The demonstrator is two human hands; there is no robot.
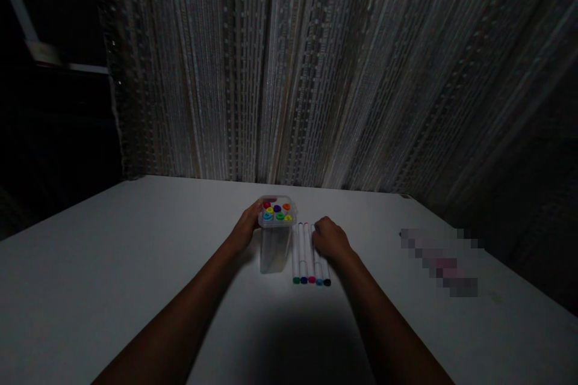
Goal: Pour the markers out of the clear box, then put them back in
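On the bench, five white markers lay in a row, beside and partly under the right hand; its fingers were curled at their far ends, but whether it gripped one could not be told. They were judged light, stiff and apt to roll, best pinched mid-barrel. Left of that hand, a clear container with coloured marker ends at its top was gripped by the left hand around its upper left side. Its smooth wall appeared rigid, possibly slippery, and best held below the rim.
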